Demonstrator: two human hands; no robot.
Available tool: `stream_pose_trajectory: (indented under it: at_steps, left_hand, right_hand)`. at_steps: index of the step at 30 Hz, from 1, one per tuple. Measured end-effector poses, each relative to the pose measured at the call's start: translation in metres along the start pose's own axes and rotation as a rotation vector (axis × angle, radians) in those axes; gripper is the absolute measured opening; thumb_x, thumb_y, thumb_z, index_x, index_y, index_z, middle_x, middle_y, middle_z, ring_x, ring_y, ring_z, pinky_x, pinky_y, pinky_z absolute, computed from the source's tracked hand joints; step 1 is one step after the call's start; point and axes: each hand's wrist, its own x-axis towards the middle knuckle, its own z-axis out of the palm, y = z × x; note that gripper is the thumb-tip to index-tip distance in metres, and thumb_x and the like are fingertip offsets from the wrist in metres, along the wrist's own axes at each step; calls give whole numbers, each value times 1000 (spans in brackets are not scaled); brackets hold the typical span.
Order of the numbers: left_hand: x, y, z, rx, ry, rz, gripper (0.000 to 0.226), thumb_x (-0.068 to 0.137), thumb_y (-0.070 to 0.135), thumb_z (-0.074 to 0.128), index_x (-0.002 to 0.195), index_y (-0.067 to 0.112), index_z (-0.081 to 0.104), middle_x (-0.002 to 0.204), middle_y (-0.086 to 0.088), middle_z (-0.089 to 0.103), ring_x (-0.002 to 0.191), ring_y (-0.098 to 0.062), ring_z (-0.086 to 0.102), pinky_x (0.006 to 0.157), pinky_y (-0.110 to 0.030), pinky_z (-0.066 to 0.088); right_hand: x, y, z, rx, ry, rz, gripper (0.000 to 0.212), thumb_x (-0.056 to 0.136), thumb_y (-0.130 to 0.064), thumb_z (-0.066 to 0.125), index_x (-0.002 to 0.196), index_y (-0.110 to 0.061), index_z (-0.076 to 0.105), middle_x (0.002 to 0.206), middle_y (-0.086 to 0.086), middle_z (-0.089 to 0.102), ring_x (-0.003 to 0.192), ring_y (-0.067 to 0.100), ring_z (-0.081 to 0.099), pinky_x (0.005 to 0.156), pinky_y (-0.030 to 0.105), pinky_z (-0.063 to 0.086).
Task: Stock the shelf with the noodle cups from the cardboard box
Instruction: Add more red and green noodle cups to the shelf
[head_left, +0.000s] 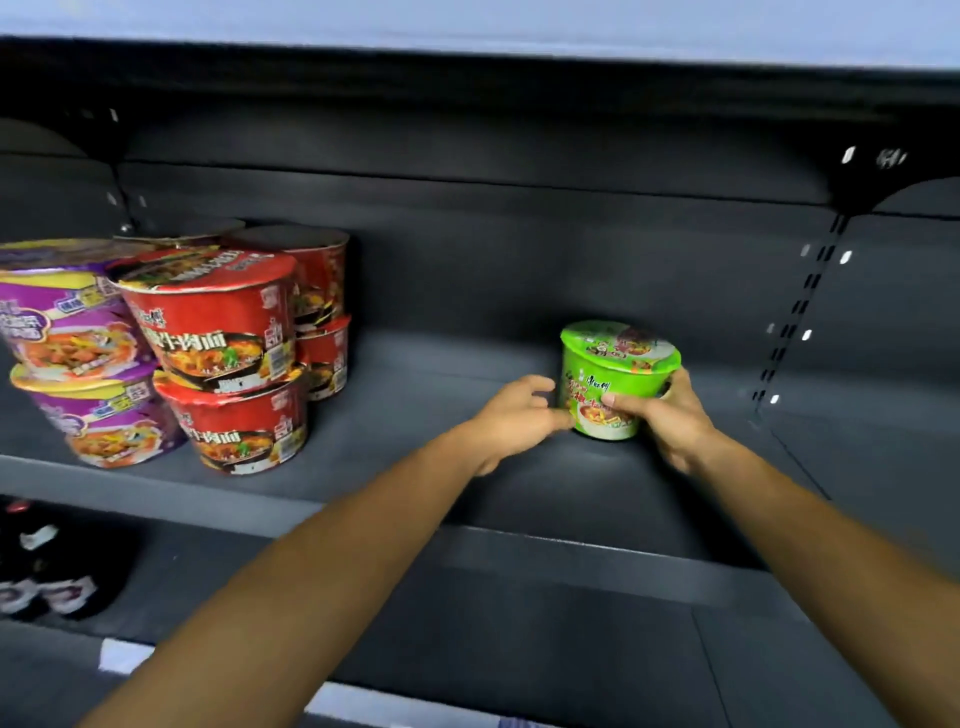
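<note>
A green noodle cup (615, 366) stands upright on the dark shelf (441, 415), right of centre. My right hand (667, 418) grips its lower right side, thumb across the front. My left hand (519, 415) is at the cup's lower left, fingers curled and fingertips touching its base. At the shelf's left stand stacked red noodle cups (213, 317) two high, with more red ones behind, and stacked purple noodle cups (67, 322) beside them. The cardboard box is out of view.
A wide stretch of bare shelf lies between the red stack and the green cup. A slotted upright (800, 306) bounds the bay on the right. The shelf above (467, 78) overhangs. Dark packaged goods (47, 566) sit on the lower shelf at left.
</note>
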Motion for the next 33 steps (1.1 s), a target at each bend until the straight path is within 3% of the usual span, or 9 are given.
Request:
stream_pose_trajectory:
  at_steps: [5,10,13,16,19,21,23,25,33]
  left_hand:
    - [-10,-11,-20,12,106,6,52,90,14,63,137,15,43,133,-8,49,100,-12,50,77,-18,40]
    - [-24,-22,-32,41,155,2,50,88,15,64,135,14,45,120,-7,53,97,-13,51,84,-21,38]
    - [-35,-31,-39,63,184,-8,50,86,19,66,133,18,48,122,-5,56,109,-15,54,92,-26,42]
    - [-45,-43,-49,86,206,0,43,87,18,65,128,18,51,111,-1,58,100,-12,55,84,-22,43]
    - [-61,-55,-59,85,243,16,30,87,13,63,116,17,58,99,0,60,91,-11,57,81,-22,46]
    - [-78,-60,-64,50,235,28,17,87,7,61,102,16,61,83,0,59,77,-10,58,75,-23,50]
    - [-100,-63,-72,34,156,44,14,87,2,59,86,17,61,73,1,58,64,-6,57,65,-18,51]
    - [-124,-69,-84,45,59,49,21,88,-1,57,77,17,61,71,-1,61,57,-3,57,61,-17,51]
    - [-199,-163,-137,162,-255,-327,15,93,7,55,85,15,64,80,-1,68,74,-9,67,76,-23,55]
  right_hand:
    - [11,11,-8,-44,-12,24,97,51,-5,89,133,-12,37,122,7,61,108,22,63,96,44,50]
    - [18,11,-11,-175,-11,38,109,43,-23,94,134,-9,36,127,6,59,109,17,62,93,38,52]
    - [10,8,-4,-259,42,139,127,44,-38,95,144,-7,24,135,1,52,116,12,57,101,36,47]
    - [-16,3,9,-454,301,222,113,65,-37,85,147,-2,14,148,10,34,135,23,38,111,32,33]
    - [-57,-9,37,-543,429,64,73,74,-32,74,134,-7,40,134,13,50,124,28,49,103,31,38]
    - [-92,-20,64,-441,337,-144,35,78,-24,59,111,-12,59,104,8,64,96,19,62,85,26,47]
    - [-136,-29,94,-271,118,-296,10,82,-17,53,82,-20,63,72,-1,62,63,6,59,63,21,48]
    - [-182,-38,127,-207,-99,-315,23,89,-9,55,72,-25,58,61,-4,59,46,0,55,49,16,45]
    - [-268,36,220,-332,-583,47,23,90,-5,56,76,-23,60,67,0,63,48,4,57,52,16,47]
